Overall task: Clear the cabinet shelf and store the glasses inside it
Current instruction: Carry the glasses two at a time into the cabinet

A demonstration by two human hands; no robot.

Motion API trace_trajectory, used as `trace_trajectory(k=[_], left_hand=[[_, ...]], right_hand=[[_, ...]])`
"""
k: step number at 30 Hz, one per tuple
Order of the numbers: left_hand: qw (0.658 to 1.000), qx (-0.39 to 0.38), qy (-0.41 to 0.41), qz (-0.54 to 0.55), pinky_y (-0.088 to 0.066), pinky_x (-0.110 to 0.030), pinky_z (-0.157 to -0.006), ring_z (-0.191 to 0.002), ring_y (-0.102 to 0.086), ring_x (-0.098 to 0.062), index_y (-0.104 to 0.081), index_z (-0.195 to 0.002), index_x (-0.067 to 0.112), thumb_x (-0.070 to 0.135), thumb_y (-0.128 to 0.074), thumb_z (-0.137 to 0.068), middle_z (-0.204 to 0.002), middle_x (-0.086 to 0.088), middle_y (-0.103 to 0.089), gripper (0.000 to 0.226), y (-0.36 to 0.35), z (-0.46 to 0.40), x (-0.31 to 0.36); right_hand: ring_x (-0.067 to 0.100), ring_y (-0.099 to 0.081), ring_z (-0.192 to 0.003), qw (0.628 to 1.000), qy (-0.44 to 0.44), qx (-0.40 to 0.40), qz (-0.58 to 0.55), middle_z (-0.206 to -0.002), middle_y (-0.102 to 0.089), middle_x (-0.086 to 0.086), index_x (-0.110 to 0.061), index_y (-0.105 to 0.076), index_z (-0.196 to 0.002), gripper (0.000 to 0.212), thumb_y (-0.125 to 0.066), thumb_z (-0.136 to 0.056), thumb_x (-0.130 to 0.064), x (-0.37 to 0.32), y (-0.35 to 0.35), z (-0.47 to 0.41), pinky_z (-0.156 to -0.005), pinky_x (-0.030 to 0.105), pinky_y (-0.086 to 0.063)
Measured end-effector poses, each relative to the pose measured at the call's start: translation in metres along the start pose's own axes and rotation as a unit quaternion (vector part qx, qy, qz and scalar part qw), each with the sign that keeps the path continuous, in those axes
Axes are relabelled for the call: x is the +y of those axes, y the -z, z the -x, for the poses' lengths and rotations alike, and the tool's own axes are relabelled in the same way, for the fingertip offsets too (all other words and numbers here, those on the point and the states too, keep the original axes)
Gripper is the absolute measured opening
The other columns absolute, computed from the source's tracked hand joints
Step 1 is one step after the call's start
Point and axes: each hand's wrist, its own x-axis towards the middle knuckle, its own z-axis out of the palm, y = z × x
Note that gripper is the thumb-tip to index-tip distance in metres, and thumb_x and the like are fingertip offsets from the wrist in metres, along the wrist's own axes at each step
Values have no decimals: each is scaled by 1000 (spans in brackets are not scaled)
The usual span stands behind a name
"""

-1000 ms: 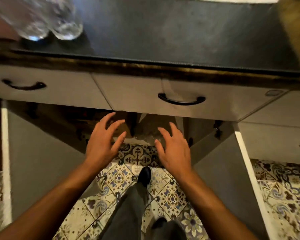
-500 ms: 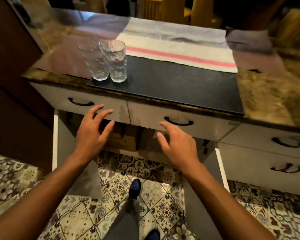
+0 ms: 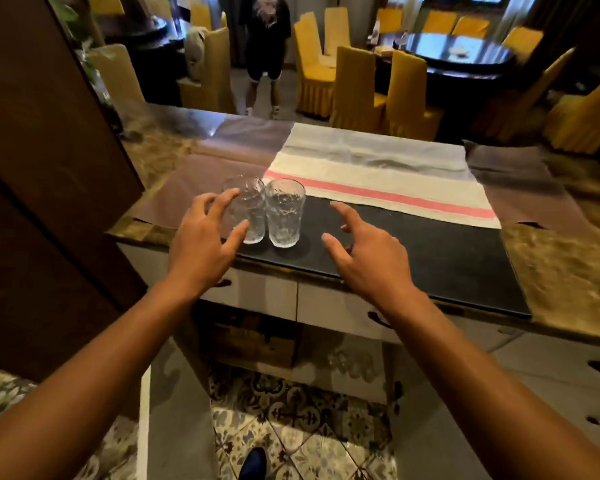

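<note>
While both arms reach over the counter | left hand (image 3: 201, 237) spread, fingers curving just beside the left glass (image 3: 246, 213), contact unclear through blur | right hand (image 3: 364, 254) spread, apart from the right glass (image 3: 285, 213) | glasses upright, touching, on black mat (image 3: 430, 251) | cabinet (image 3: 257, 341) doors open below.

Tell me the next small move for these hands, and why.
Probably close the left hand round the left glass: its spread fingers already flank it, nothing is gripped yet, and both glasses stand on the dark mat. The right hand hovers open near the right glass.
</note>
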Motion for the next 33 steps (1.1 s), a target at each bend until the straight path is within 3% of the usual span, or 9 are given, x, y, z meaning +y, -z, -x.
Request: trace_trajectory(k=[3, 12, 17, 22, 25, 29, 33], left_hand=[[999, -17, 0, -33, -55, -44, -76, -93, -58, -27, -34, -147, 41, 51, -53, -95, -114, -7, -53, 57, 8, -31, -15], [995, -80, 0, -53, -57, -40, -70, -86, -59, -23, -44, -137, 43, 71, -41, -90, -105, -1, -52, 55, 1, -61, -59], [994, -98, -13, -49, -58, -36, -66, -83, -60, -18, -52, -121, 41, 75, -41, -88, -102, 3, -53, 49, -2, -74, -68], [990, -115, -59, -55, -58, -34, -63, -77, -58, -14, -57, -113, 41, 77, -40, -86, -96, 7, -53, 49, -9, -83, -71], [988, -123, -75, -53, -56, -34, -64, -80, -56, -13, -62, -110, 38, 77, -40, -85, -96, 6, -53, 51, -16, -87, -71], [983, -148, -93, -63, -56, -34, -64, -76, -56, -12, -61, -104, 36, 82, -35, -84, -94, 7, -53, 56, -25, -95, -73], [977, -161, -124, -70, -50, -28, -58, -70, -55, -10, -58, -96, 34, 85, -29, -82, -81, 10, -53, 61, -28, -101, -77]], right_hand=[[32, -69, -95, 1000, 1, -4, 9, -115, -70, 0, -46, -20, -150, 61, -43, -96, -61, -27, -9, -32, -77, 44, -55], [36, -68, -98, 996, 0, -42, 78, -106, -72, 4, -46, -19, -152, 63, -38, -96, -67, -63, -36, -77, -72, 40, -50], [34, -67, -98, 992, -11, -56, 108, -100, -73, 3, -44, -31, -148, 58, -33, -96, -70, -68, -46, -91, -75, 39, -50], [35, -68, -95, 993, -17, -32, 111, -100, -75, 3, -38, -48, -137, 48, -30, -100, -64, -67, -53, -98, -69, 37, -44], [35, -68, -97, 993, -38, -49, 103, -102, -76, 2, -36, -52, -132, 49, -28, -100, -65, -61, -55, -97, -75, 39, -49], [35, -68, -93, 990, -35, -74, 111, -102, -74, 6, -30, -56, -121, 51, -29, -99, -67, -56, -62, -93, -68, 37, -45], [32, -68, -88, 990, -39, -71, 112, -99, -73, 3, -28, -55, -114, 52, -31, -97, -70, -55, -67, -94, -66, 36, -50]])
